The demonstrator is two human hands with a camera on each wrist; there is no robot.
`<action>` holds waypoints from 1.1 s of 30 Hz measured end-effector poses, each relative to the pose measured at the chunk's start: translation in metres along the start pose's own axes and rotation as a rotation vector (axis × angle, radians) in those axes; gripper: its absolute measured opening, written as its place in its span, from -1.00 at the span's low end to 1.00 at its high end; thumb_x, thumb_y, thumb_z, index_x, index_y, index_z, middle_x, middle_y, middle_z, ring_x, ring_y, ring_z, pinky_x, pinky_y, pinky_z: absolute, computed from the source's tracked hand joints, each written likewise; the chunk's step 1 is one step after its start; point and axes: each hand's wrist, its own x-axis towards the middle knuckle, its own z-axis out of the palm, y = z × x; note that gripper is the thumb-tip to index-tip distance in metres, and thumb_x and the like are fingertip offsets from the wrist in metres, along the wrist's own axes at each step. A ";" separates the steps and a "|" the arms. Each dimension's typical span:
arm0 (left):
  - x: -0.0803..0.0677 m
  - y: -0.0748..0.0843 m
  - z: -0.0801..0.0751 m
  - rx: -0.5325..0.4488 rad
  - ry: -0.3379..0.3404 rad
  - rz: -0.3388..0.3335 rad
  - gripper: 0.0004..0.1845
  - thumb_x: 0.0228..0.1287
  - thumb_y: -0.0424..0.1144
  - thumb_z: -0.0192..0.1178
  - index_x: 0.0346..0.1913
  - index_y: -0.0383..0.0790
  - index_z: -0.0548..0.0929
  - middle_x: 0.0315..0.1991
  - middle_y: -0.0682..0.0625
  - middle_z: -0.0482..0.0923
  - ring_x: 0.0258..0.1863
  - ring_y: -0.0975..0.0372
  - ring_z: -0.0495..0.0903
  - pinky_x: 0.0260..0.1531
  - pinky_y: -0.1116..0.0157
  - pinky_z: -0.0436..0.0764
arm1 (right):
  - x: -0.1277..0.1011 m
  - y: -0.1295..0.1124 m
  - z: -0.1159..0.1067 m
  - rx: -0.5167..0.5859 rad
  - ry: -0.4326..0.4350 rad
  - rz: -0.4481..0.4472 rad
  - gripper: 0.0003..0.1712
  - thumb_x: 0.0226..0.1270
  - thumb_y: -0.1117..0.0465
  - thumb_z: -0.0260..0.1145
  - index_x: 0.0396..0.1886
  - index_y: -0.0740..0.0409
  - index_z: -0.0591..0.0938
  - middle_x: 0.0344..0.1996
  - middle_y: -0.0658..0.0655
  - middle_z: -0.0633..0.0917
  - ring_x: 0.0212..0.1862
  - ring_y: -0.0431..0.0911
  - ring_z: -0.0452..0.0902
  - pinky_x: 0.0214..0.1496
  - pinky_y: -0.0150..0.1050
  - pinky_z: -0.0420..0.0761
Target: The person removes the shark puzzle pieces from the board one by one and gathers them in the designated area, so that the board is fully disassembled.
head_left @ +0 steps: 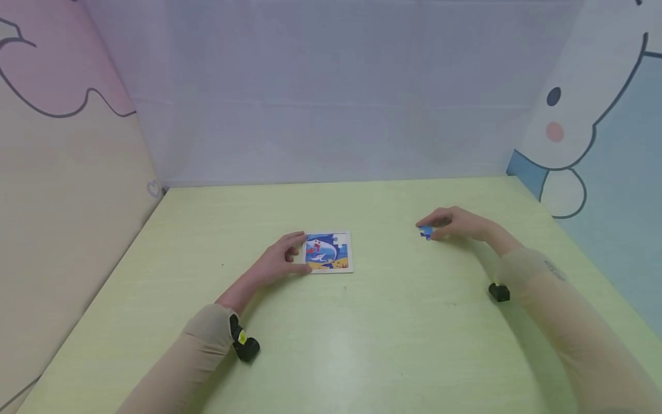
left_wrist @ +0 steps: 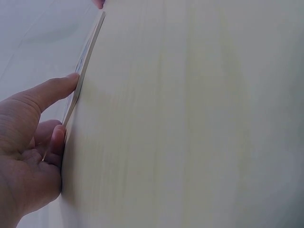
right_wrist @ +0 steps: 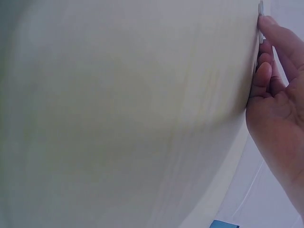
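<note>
On the table lies a small jigsaw puzzle (head_left: 324, 253) showing a white whale-like animal on blue, set in a white tray (head_left: 350, 256). A white gap shows at its upper right corner. My left hand (head_left: 279, 259) grips the tray's left side, thumb at the near corner and fingers at the far one. In the left wrist view the tray (left_wrist: 88, 57) appears edge-on beside the thumb. Off to the right, my right hand (head_left: 460, 223) pinches a blue and yellow puzzle piece (head_left: 426, 232) between thumb and forefinger, low over the table. The right wrist view has this piece (right_wrist: 261, 29) edge-on.
The pale yellow-green table (head_left: 341, 333) spreads around both hands. A plain light wall (head_left: 331, 103) rises behind its far edge, with cartoon-printed panels (head_left: 610, 172) at the sides. Black wrist cameras (head_left: 247, 348) hang under both forearms, close to the tabletop.
</note>
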 end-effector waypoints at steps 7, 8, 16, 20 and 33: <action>0.001 -0.001 0.002 0.011 0.011 0.000 -0.13 0.15 -0.17 0.43 0.50 -0.16 0.25 0.50 -0.04 0.19 0.07 0.09 0.38 0.07 0.19 0.41 | 0.000 0.001 0.001 -0.008 0.001 0.005 -0.50 0.34 0.20 0.35 0.26 0.14 0.58 0.25 0.21 0.57 0.31 0.12 0.44 0.37 -0.03 0.35; 0.001 -0.001 0.002 0.009 0.013 0.000 -0.12 0.15 -0.17 0.43 0.50 -0.16 0.25 0.50 -0.03 0.20 0.07 0.09 0.38 0.07 0.19 0.40 | 0.000 0.001 0.001 -0.008 0.000 0.006 -0.50 0.34 0.19 0.35 0.26 0.14 0.58 0.26 0.22 0.56 0.31 0.13 0.43 0.38 0.02 0.33; 0.000 -0.001 0.001 -0.006 0.009 0.008 -0.11 0.14 -0.18 0.44 0.51 -0.19 0.23 0.52 -0.06 0.17 0.12 0.06 0.40 0.10 0.17 0.42 | 0.002 0.005 0.001 0.009 -0.008 0.012 -0.48 0.33 0.15 0.37 0.28 0.12 0.57 0.28 0.20 0.55 0.35 0.13 0.41 0.28 -0.31 0.40; 0.000 -0.002 0.002 -0.024 0.004 0.006 -0.09 0.13 -0.17 0.44 0.51 -0.18 0.22 0.53 -0.04 0.16 0.15 0.05 0.41 0.14 0.13 0.42 | 0.003 0.006 0.000 0.010 -0.012 0.016 -0.47 0.32 0.15 0.37 0.28 0.11 0.57 0.28 0.21 0.55 0.36 0.15 0.40 0.27 -0.32 0.39; 0.002 -0.003 0.004 -0.011 0.007 0.002 -0.06 0.11 -0.16 0.46 0.52 -0.20 0.20 0.49 -0.09 0.20 0.08 0.08 0.41 0.07 0.20 0.44 | 0.008 -0.002 -0.003 -0.012 -0.059 0.047 -0.40 0.31 0.12 0.38 0.33 0.09 0.50 0.33 0.20 0.52 0.35 0.12 0.37 0.31 -0.18 0.40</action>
